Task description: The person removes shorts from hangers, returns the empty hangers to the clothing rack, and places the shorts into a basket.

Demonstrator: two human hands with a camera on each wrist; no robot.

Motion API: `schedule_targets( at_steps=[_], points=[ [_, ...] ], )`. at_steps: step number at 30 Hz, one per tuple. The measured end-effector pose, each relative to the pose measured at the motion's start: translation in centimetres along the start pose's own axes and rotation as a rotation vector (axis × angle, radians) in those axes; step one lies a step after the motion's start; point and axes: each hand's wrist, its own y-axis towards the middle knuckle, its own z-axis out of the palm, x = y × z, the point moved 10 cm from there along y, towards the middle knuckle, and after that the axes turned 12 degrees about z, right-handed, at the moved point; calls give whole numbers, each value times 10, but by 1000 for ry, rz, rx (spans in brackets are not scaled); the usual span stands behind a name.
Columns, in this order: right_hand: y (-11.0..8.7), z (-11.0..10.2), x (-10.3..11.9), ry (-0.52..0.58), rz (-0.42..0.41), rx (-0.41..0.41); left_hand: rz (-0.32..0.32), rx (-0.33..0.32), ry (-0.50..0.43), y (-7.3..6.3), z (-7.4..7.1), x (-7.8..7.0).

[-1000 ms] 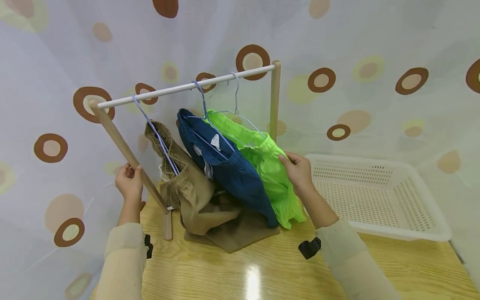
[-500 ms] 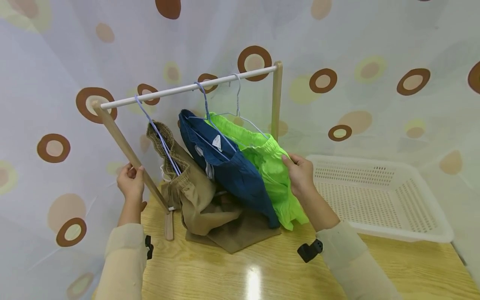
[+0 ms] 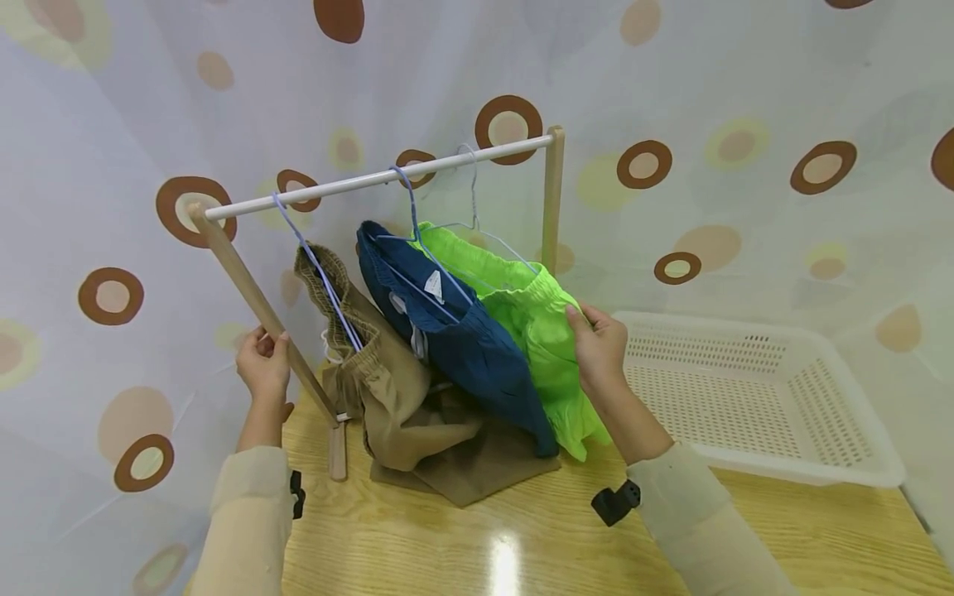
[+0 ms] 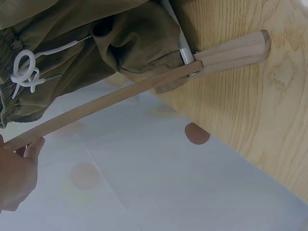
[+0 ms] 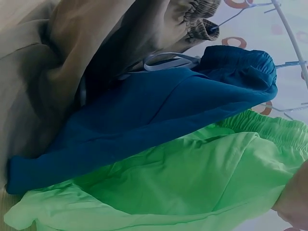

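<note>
A small clothes rack with a white rail (image 3: 343, 184) and wooden posts carries three garments on wire hangers. My left hand (image 3: 266, 364) grips the left wooden post (image 3: 246, 281), also seen in the left wrist view as a slanting post (image 4: 106, 101). My right hand (image 3: 599, 348) pinches the waistband edge of the neon green shorts (image 3: 532, 306) at the right. Navy blue shorts (image 3: 447, 331) hang in the middle, with a white tag inside the waistband. Brown pants (image 3: 387, 389) with a white drawstring (image 4: 29, 72) hang at the left, their legs folded on the table.
A white perforated plastic basket (image 3: 715, 397) stands on the wooden table (image 3: 417, 538) at the right. Behind the rack hangs a pale curtain (image 3: 417, 66) with brown and yellow circles. The rack's wooden foot (image 3: 338, 451) rests on the table.
The whole scene shifts slightly right and down in the head view. Both hands keep their places on the post and the green shorts.
</note>
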Motion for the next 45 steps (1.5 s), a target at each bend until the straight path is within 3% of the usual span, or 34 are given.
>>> schedule_targets(
  at_steps=[10,30,40,45],
  points=[
    [-5,-12,6,88,-30,-48,2,-3,5,-1,1,-1],
    [-16,-29,17,139,-49,-81,22,-15,9,1,0,2],
    [-34,-60,10,154,-23,-113,12,-52,-26,-4,1,3],
    [-46,-76,2,189,9,-85,-2,-75,-54,-6,1,5]
  ],
)
